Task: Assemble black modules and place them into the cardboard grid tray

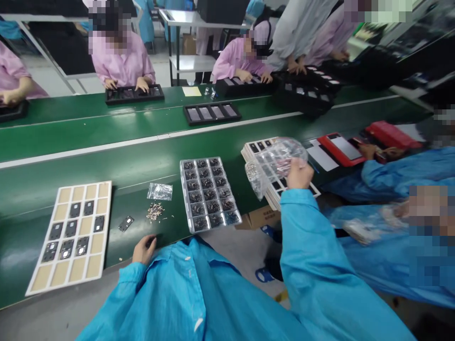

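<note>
My right hand (299,174) is closed on the top of a clear plastic bag (275,158), with small pale parts bunched low at its left side. The bag hangs over a stack of white trays (273,199) holding dark pieces. My left hand (145,250) is curled at the table's near edge; a dark spot shows between thumb and finger, too small to name. Just beyond it lie a black flat part (126,223) and a heap of tiny metal pieces (155,212). A clear compartment box (209,194) full of small dark parts lies between my hands.
A cream tray (94,267), partly filled with black parts, is at the left. Behind the heap lies a small clear bag (159,191). Red cases (343,149) and a co-worker's blue sleeve (394,173) are at the right. Across the green table, people in pink handle black trays (135,94).
</note>
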`<state>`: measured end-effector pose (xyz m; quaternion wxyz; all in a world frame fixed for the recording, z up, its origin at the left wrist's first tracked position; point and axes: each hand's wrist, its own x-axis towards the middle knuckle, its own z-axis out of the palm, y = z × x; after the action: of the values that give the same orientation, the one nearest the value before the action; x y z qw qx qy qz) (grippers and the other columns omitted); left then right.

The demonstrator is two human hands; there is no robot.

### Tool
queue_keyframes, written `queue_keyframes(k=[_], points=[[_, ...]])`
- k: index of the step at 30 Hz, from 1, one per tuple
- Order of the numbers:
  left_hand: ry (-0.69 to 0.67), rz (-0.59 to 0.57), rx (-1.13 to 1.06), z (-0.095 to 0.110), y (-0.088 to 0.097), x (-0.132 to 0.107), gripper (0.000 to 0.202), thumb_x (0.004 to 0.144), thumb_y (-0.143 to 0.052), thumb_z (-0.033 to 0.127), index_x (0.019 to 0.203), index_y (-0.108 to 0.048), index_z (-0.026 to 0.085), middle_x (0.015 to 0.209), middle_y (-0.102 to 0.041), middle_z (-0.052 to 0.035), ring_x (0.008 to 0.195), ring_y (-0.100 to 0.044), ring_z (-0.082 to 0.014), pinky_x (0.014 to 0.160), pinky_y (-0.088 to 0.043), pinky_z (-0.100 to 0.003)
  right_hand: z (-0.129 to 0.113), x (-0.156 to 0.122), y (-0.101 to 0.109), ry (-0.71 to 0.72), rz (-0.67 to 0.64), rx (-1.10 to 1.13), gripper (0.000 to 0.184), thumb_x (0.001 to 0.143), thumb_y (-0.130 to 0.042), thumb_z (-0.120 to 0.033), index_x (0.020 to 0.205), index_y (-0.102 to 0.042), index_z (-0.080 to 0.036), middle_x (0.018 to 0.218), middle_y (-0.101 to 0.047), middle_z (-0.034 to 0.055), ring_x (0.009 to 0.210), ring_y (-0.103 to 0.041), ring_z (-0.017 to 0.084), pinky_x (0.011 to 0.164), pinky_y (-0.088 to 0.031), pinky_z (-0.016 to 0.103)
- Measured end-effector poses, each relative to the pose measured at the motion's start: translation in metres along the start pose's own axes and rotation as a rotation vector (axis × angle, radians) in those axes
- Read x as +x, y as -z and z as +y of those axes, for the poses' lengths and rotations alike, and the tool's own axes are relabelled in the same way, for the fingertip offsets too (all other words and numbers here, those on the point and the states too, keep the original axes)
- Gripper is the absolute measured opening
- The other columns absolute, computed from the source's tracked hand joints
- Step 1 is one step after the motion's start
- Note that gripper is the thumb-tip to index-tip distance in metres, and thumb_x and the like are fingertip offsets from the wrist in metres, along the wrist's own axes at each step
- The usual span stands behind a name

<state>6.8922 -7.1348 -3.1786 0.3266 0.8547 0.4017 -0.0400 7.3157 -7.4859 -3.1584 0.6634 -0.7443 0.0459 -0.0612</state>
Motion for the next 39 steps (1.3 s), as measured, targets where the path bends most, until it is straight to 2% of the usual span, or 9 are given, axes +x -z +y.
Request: queue_keyframes(k=[5,11,14,16,21,26,29,35,39], points=[[-0.172,-0.162,-0.307,0.096,-0.02,0.019,0.052,0.07,-0.059,0.054,0.104,-0.064,0.015,0.099,-0.07,-0.0099,0.092,-0.065,-0.0231,0.089,-0.051,-0.037,-0.098,-0.014,0.027,0.185,-0.02,0.184,0.032,0.069,-0.065,-0.047,0.071,-0.056,-0.016,0.055,-0.061,0.0048,0.073,-0.067,0.025,0.062,-0.056,0.039],[-0.187,-0.684,-0.963,0.245,-0.038,0.01,0.102,0.052,-0.083,0.043,0.139,-0.036,0.021,0.143,-0.042,-0.0159,0.123,-0.049,-0.0279,0.102,-0.04,-0.04,-0.18,-0.047,0.027,0.263,-0.056,0.353,0.028,0.066,-0.071,-0.043,0.07,-0.057,-0.018,0.05,-0.055,-0.0006,0.077,-0.068,0.026,0.062,-0.056,0.039],[-0.149,-0.904,-1.229,0.282,-0.032,-0.003,0.097,0.054,-0.083,0.045,0.137,-0.037,0.026,0.14,-0.044,-0.0128,0.108,-0.059,-0.0232,0.092,-0.047,-0.036,-0.191,-0.057,0.024,0.152,-0.09,0.308,0.029,0.067,-0.069,-0.044,0.075,-0.057,-0.018,0.053,-0.056,-0.0008,0.069,-0.066,0.023,0.057,-0.053,0.036],[-0.128,-0.914,-1.293,0.288,-0.027,-0.013,0.081,0.055,-0.084,0.044,0.124,-0.048,0.023,0.125,-0.057,-0.0099,0.09,-0.064,-0.0177,0.079,-0.05,-0.031,-0.195,-0.063,0.023,0.14,-0.092,0.264,0.03,0.071,-0.066,-0.045,0.078,-0.058,-0.018,0.056,-0.056,-0.0012,0.058,-0.062,0.018,0.053,-0.049,0.033],[-0.056,-0.78,-1.287,0.281,-0.022,-0.03,0.061,0.049,-0.086,0.048,0.085,-0.052,0.014,0.077,-0.063,-0.002,0.063,-0.059,-0.0109,0.061,-0.049,-0.024,-0.205,-0.076,0.024,0.21,-0.111,0.181,0.029,0.079,-0.058,-0.048,0.082,-0.057,-0.019,0.063,-0.059,0.0008,0.045,-0.052,0.012,0.047,-0.042,0.029],[-0.062,-0.666,-1.309,0.275,-0.02,-0.034,0.058,0.051,-0.085,0.049,0.083,-0.054,0.013,0.07,-0.06,0.0011,0.056,-0.054,-0.0081,0.056,-0.047,-0.022,-0.22,-0.09,0.018,0.208,-0.114,0.203,0.026,0.076,-0.059,-0.047,0.075,-0.057,-0.021,0.067,-0.063,0.0041,0.055,-0.062,0.018,0.046,-0.046,0.029],[-0.017,-0.691,-1.211,0.252,-0.023,-0.024,0.06,0.053,-0.083,0.051,0.091,-0.056,0.013,0.078,-0.063,-0.0019,0.064,-0.059,-0.0111,0.062,-0.049,-0.024,-0.216,-0.102,0.009,0.204,-0.179,0.206,0.029,0.07,-0.066,-0.049,0.072,-0.058,-0.021,0.066,-0.064,0.0045,0.065,-0.066,0.023,0.05,-0.052,0.034],[0.035,-0.479,-0.651,0.126,-0.023,-0.008,0.057,0.053,-0.076,0.053,0.091,-0.064,0.013,0.09,-0.067,-0.0073,0.09,-0.062,-0.0219,0.088,-0.048,-0.035,-0.155,-0.091,-0.005,-0.066,-0.395,0.096,0.054,0.054,-0.074,-0.065,0.075,-0.058,-0.018,0.058,-0.063,0.0058,0.058,-0.066,0.026,0.041,-0.049,0.033],[0.196,-0.287,-0.444,0.032,-0.003,-0.018,0.065,0.055,-0.064,0.064,0.095,-0.064,0.013,0.096,-0.069,-0.0112,0.094,-0.063,-0.027,0.091,-0.048,-0.04,-0.107,-0.051,-0.002,-0.12,-0.341,0.026,0.056,0.051,-0.074,-0.066,0.072,-0.056,-0.017,0.056,-0.062,0.0067,0.056,-0.064,0.025,0.046,-0.049,0.033]])
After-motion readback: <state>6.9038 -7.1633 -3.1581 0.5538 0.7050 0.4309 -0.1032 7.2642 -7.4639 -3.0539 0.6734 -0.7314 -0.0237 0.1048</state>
